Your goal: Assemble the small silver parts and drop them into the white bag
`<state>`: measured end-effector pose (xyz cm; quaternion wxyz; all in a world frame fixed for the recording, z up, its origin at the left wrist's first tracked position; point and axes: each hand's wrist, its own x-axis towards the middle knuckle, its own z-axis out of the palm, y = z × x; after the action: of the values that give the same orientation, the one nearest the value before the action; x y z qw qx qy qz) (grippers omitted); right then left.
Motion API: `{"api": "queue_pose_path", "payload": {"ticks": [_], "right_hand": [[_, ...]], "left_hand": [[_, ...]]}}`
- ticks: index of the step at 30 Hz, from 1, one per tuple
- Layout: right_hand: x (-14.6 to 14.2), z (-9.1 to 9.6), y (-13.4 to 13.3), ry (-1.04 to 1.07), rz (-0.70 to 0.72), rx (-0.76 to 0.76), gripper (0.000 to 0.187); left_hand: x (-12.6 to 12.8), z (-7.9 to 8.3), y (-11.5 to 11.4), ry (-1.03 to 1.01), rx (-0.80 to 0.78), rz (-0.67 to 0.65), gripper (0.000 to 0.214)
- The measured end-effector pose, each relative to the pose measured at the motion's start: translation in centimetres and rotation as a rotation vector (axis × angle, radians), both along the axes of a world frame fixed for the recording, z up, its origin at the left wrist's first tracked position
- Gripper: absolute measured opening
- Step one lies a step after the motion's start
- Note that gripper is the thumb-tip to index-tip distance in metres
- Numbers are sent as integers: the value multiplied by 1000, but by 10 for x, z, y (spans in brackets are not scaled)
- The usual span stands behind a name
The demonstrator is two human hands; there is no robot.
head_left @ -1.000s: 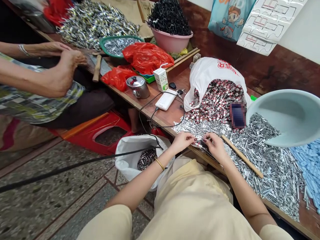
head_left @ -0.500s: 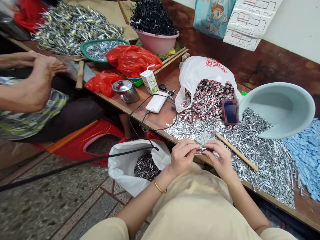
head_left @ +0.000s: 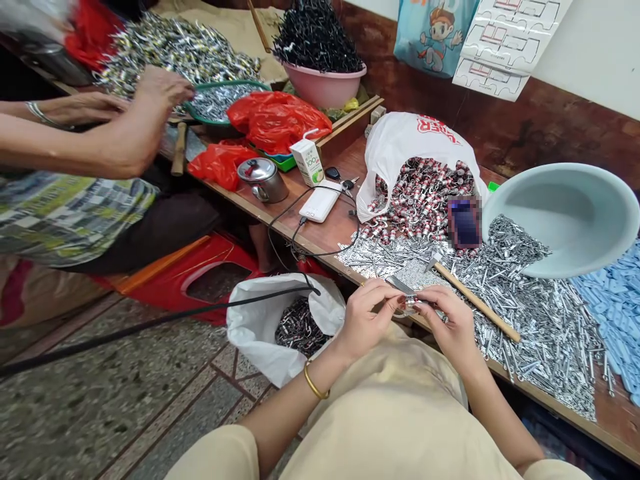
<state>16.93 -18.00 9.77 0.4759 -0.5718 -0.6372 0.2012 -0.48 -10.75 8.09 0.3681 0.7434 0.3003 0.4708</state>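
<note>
Over the table's front edge, my left hand (head_left: 367, 319) and my right hand (head_left: 453, 321) meet, fingertips pinched on a small shiny metal part (head_left: 411, 302). It looks like a hook-ended fitting with reddish marks, partly covered by the fingers. Just behind it lies a flat grey metal piece (head_left: 400, 285). A hammer (head_left: 477, 301) with a wooden handle rests on the loose metal pins (head_left: 545, 333) to the right of my hands. Beyond them, a white plastic bag (head_left: 380, 147) spills red-and-silver hooked fittings (head_left: 425, 190).
A grey-blue basin (head_left: 595, 220) tilts at the right, near light-blue strips (head_left: 610, 293). Left are a power bank (head_left: 321, 202) with cable, a metal cup (head_left: 263, 181) and a drink carton (head_left: 307, 162). A white sack (head_left: 255, 333) stands below. A co-worker's arms (head_left: 120, 137) work at far left.
My hands keep their pinch on the small part, which has turned slightly between the fingers. The view has shifted a little. The co-worker's hand has moved right toward the green tray.
</note>
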Motion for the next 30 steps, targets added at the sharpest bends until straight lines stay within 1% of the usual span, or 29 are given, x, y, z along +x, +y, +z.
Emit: {"api": "queue_pose_path", "payload": {"ticks": [2, 3, 6, 9, 11, 12, 14, 16, 18, 19, 21, 23, 25, 26, 28, 30], "right_hand": [[-1, -1, -4, -25, -13, 36, 22], [-1, -1, -5, -39, -16, 53, 25], [1, 1, -7, -63, -17, 82, 28], [5, 6, -7, -40, 8, 74, 24], [5, 8, -8, -23, 20, 62, 22], [4, 8, -10, -14, 17, 62, 21], [-2, 1, -14, 21, -22, 67, 20], [-10, -13, -16, 112, -86, 47, 18], [-17, -34, -17, 236, -131, -27, 14], [-19, -45, -15, 281, -137, -80, 13], [-18, -63, -10, 303, -115, -190, 12], [-11, -73, -2, 244, -42, -275, 12], [1, -74, 9, 135, 25, -294, 14], [8, -72, 15, 61, 30, -280, 15], [24, -66, 28, -125, -17, -242, 15], [37, -62, 41, -315, -49, -244, 12]], "left_hand": [[0, 1, -2, 9, -56, -21, 16], [0, 1, -2, 19, -58, -29, 17], [-2, 5, -1, 47, 29, -57, 16], [-4, 8, 3, -9, 144, -102, 11], [-4, 8, 4, -61, 171, -128, 11], [-3, 6, 3, -82, 160, -130, 11], [0, 0, -4, -123, 63, -105, 9], [4, -14, -12, -177, -134, -68, 11], [7, -32, -20, -212, -371, -66, 20], [7, -43, -21, -201, -460, -65, 23], [5, -61, -19, -120, -560, -71, 27], [1, -74, -10, -29, -582, -78, 28], [-3, -78, 3, 40, -574, -98, 25], [-5, -79, 9, 61, -568, -102, 24], [-7, -77, 21, 85, -565, -94, 22], [-8, -76, 30, 88, -590, -77, 22]]}}
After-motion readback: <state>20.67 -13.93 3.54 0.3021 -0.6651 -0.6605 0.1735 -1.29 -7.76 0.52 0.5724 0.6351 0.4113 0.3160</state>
